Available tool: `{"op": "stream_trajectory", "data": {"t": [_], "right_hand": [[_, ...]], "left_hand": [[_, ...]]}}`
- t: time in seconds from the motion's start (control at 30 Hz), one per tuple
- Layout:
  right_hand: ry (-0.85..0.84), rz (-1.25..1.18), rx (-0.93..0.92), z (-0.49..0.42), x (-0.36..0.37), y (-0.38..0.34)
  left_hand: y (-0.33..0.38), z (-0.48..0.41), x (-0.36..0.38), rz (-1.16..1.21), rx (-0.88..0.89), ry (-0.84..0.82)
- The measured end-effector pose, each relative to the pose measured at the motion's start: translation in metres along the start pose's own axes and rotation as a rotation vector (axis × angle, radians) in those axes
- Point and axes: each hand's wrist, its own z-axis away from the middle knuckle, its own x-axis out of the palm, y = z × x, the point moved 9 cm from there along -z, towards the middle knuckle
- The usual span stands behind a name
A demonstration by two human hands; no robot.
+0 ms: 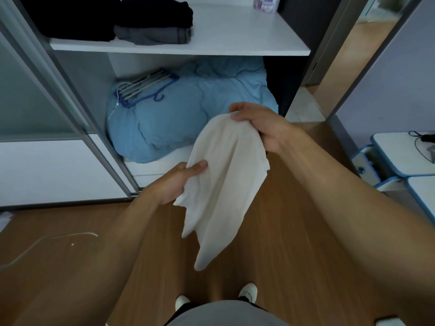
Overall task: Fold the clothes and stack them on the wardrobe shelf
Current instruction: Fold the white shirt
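1. Your left hand grips the left edge of the soft white cloth garment. The thumb lies on top and the fingers are curled beneath the fabric.
2. Your right hand pinches the garment's top edge, fingers curled over the cloth. It sits higher and farther out than the left.
3. The garment hangs in the air between both hands in loose folds. Its lower end tapers to a point above the brown wooden floor, in front of the open wardrobe and not on the shelf.
4. The flat white wardrobe shelf lies above and beyond your hands. On its left part sit two piles of folded black clothes, side by side, with a folded grey garment under the right-hand pile.
5. A white container with a purple label stands at the back of that shelf, cut off by the frame.
6. Below the shelf a bulky light blue quilt fills the compartment, and a bundle of blue and white hangers rests on it.
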Motion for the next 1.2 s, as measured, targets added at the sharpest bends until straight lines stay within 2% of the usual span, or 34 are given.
{"op": "stream_trajectory", "data": {"t": [0.13,0.17,0.23,0.3,0.37,0.47,0.57,0.7,0.83,0.93,1.0,1.03,1.1,1.13,1.2], "right_hand": [[0.04,-0.459,-0.045,-0.014,-0.033,0.005],[0.086,-0.498,-0.019,-0.014,-0.042,0.017],[0.114,-0.368,0.104,-0.01,-0.049,0.057],[-0.026,-0.248,0.277,0.003,-0.037,0.102],[-0.095,-0.198,0.35,0.014,-0.028,0.129],[0.035,0.013,0.311,0.017,-0.03,0.135],[0.139,0.166,0.134,0.008,-0.038,0.122],[0.219,0.164,0.103,0.003,-0.054,0.111],[0.21,0.146,0.099,-0.003,-0.066,0.096],[0.157,-0.259,0.052,-0.005,-0.064,0.092],[0.026,-0.469,0.039,0.001,-0.05,0.096],[-0.029,-0.448,0.055,0.006,-0.041,0.104],[-0.056,-0.24,0.086,0.016,-0.028,0.122],[-0.049,-0.157,0.083,0.017,-0.023,0.126],[0.041,-0.147,0.056,0.014,-0.021,0.124]], "left_hand": [[0.005,-0.006,0.017,0.325,0.016,-0.053],[0.009,-0.008,0.019,0.406,0.032,-0.037],[0.018,-0.011,0.017,0.507,0.047,0.016],[0.023,-0.013,0.011,0.532,0.033,0.088],[0.03,-0.015,0.004,0.464,0.021,0.165],[0.032,-0.015,-0.006,0.287,0.004,0.291],[0.027,-0.015,-0.009,0.207,-0.004,0.331],[0.023,-0.012,-0.024,0.217,-0.007,0.369],[0.026,-0.007,-0.029,0.262,-0.028,0.336],[0.034,-0.007,-0.026,0.328,-0.039,0.308],[0.039,-0.008,-0.022,0.387,-0.063,0.321],[0.041,-0.009,-0.02,0.413,-0.079,0.326],[0.043,-0.012,-0.018,0.425,-0.117,0.321],[0.043,-0.013,-0.018,0.41,-0.138,0.319],[0.041,-0.013,-0.02,0.37,-0.168,0.322]]}}
